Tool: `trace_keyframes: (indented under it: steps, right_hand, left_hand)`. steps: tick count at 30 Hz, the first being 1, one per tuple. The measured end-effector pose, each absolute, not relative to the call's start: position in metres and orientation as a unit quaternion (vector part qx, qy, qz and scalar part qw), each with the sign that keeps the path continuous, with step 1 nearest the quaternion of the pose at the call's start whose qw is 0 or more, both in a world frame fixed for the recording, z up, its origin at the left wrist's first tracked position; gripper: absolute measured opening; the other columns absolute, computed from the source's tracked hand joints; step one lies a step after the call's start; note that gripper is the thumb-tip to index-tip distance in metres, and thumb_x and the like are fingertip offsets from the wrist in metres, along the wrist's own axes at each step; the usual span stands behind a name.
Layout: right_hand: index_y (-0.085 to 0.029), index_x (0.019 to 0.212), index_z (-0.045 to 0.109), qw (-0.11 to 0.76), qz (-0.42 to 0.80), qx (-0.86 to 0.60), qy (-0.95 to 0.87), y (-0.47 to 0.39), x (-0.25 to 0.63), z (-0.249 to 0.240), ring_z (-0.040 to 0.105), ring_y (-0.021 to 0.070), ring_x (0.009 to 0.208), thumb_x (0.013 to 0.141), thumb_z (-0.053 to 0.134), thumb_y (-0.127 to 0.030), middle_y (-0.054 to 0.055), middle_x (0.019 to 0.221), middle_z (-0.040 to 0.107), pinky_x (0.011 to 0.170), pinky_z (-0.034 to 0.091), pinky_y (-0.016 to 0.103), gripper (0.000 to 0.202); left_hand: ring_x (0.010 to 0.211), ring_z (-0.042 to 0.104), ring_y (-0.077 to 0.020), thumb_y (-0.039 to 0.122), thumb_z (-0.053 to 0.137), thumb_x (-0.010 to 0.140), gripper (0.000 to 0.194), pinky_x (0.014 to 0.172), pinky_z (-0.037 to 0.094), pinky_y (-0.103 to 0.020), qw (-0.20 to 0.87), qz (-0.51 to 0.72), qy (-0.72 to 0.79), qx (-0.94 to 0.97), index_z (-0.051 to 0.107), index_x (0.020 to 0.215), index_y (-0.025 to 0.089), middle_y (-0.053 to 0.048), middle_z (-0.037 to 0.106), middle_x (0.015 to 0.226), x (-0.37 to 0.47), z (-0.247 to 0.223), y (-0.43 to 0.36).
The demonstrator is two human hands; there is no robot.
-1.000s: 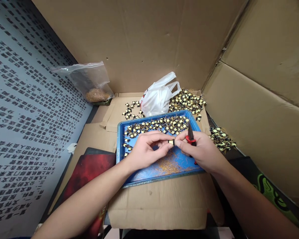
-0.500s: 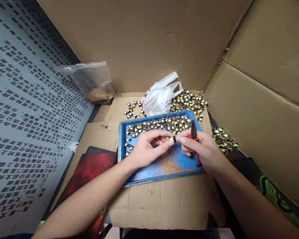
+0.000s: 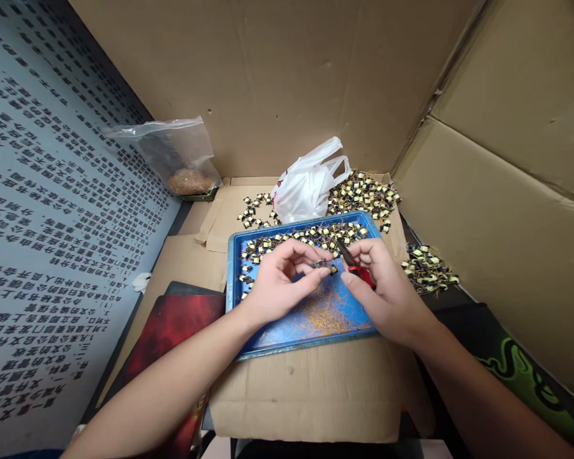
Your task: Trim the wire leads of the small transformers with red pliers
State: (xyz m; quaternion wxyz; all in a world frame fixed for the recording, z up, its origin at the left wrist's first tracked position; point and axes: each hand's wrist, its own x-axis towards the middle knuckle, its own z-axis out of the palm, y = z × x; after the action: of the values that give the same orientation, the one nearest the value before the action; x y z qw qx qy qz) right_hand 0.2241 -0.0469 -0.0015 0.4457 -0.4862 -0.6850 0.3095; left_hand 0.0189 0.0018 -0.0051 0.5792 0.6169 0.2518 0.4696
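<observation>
Over the blue tray [image 3: 263,349], my left hand [image 3: 287,277] pinches a small transformer [image 3: 333,269], black with a yellow band, between thumb and fingertips. My right hand [image 3: 382,290] is wrapped round red-handled pliers [image 3: 358,271], whose dark jaws tilt up and to the left, a little right of the held piece. Many similar small transformers [image 3: 306,239] with copper wire leads lie in the tray's far half. Short copper wire clippings [image 3: 328,315] are scattered on the tray floor below my hands.
Behind the tray sit a white plastic bag [image 3: 303,191] and a heap of transformers [image 3: 363,194]. Another pile [image 3: 430,269] lies to the right. A zip bag with copper-coloured bits [image 3: 191,180] stands at back left. Cardboard walls [image 3: 277,83] enclose the back and right.
My right hand has turned the pliers from upright to tilted left, with the jaws nearer the transformer. My right fingers have come away from the piece, which my left hand has turned.
</observation>
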Motion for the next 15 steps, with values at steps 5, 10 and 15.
trace_keyframes:
  steps: [5,10,15]
  right_hand:
    - [-0.019,0.126,0.064,0.446,0.101,-0.440,-0.773,-0.0426,0.2262,0.0034,0.069,0.0258,0.104,0.097,0.062,-0.016,0.011,0.114,0.074,0.095,0.055,0.043,0.030]
    - [-0.018,0.128,0.066,0.459,0.032,-0.398,-0.794,-0.0418,0.2265,0.0057,0.073,0.0252,0.093,0.091,0.066,-0.010,0.011,0.109,0.078,0.088,0.058,0.042,0.038]
    - [-0.016,0.127,0.068,0.462,0.009,-0.404,-0.790,-0.0414,0.2270,0.0051,0.073,0.0251,0.091,0.090,0.067,-0.008,0.012,0.107,0.079,0.086,0.059,0.041,0.039]
  left_hand:
    - [0.098,0.075,-0.0145,0.012,0.085,0.084,0.022,0.080,0.061,-0.023,0.476,0.554,0.250,0.635,0.067,0.096,0.018,-0.007,0.078,0.106,0.0181,-0.0073,0.0067]
    - [0.095,0.076,-0.0155,0.015,0.086,0.083,0.026,0.080,0.063,-0.025,0.454,0.562,0.258,0.642,0.069,0.103,0.019,-0.006,0.078,0.103,0.0171,-0.0076,0.0071]
    - [0.095,0.077,-0.0157,0.015,0.084,0.086,0.029,0.081,0.063,-0.025,0.434,0.549,0.268,0.662,0.074,0.112,0.021,-0.006,0.079,0.105,0.0151,-0.0086,0.0064]
